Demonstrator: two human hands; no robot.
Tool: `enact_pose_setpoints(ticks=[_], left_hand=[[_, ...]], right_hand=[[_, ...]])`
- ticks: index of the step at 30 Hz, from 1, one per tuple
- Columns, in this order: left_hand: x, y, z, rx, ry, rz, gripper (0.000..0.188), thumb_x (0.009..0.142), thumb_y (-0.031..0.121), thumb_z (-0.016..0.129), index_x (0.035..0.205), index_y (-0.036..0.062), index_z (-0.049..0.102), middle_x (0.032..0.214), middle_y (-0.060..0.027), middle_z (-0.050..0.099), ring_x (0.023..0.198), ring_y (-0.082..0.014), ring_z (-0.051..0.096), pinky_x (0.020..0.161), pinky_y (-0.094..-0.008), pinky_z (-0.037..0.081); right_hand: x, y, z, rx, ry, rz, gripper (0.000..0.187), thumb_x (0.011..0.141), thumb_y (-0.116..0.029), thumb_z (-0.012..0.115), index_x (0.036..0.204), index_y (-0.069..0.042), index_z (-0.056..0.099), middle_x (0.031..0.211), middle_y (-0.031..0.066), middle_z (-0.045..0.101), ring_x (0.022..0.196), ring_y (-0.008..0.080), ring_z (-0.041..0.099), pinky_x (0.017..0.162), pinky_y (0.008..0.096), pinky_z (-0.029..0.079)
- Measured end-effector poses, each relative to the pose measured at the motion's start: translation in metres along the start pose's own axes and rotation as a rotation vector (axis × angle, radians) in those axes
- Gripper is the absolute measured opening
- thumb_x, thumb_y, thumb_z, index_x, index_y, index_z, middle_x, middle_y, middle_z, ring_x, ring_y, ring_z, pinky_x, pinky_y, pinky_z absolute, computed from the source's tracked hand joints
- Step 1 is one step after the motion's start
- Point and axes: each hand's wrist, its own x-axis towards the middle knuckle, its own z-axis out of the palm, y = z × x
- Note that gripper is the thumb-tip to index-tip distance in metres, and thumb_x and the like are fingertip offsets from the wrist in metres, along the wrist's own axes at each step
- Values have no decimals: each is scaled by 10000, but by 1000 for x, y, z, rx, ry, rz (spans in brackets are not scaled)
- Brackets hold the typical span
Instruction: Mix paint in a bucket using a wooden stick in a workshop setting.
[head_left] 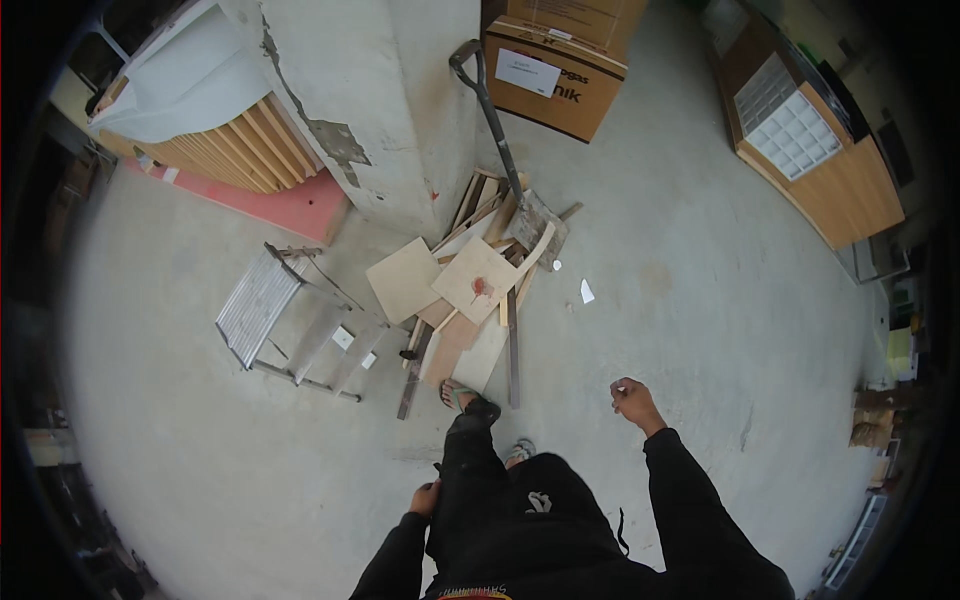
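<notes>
My right hand is held out over the floor, its fingers curled closed. Whatever they may hold is too small to make out. Beside my left thigh hangs my left hand, with its fingers mostly hidden. In front of my feet lies a heap of wood scraps: a square board with a red mark, a second pale board, and several strips. A shovel stands upright among them, its blade on the far side and its handle near the pillar. My sandalled foot is at the heap's near edge.
A metal step stool stands left of the heap. Behind are a chipped concrete pillar and cardboard boxes. A wooden cabinet with a white compartment tray stands far right. White scraps lie on the floor.
</notes>
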Motion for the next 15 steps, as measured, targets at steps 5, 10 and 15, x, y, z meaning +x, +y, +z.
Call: enact_pose_setpoints(ticks=[5, 10, 15], left_hand=[[36, 158, -46, 36, 224, 269, 649, 815, 424, 684, 1214, -46, 478, 1035, -241, 622, 929, -358, 627, 812, -422, 492], [38, 396, -151, -28, 768, 876, 542, 847, 200, 686, 1262, -46, 439, 1060, -193, 549, 948, -317, 549, 825, -380, 452], [-30, 621, -222, 181, 1389, 1214, 581, 856, 38, 650, 1342, -18, 336, 1346, -175, 389, 1285, -292, 366, 1096, -404, 274]], right_hand=[[42, -68, -27, -377, -56, -138, 220, 832, -148, 593, 1036, -75, 635, 748, 176, 658, 739, 302, 657, 691, 373, 517], [118, -56, -50, -386, 168, -254, 254, 795, -76, 593, 1044, -89, 643, 680, 148, 629, 641, 279, 622, 631, 366, 493], [220, -57, -87, -280, 49, -320, 265, 780, -62, 588, 1039, -70, 643, 656, 119, 626, 585, 220, 619, 564, 351, 489]])
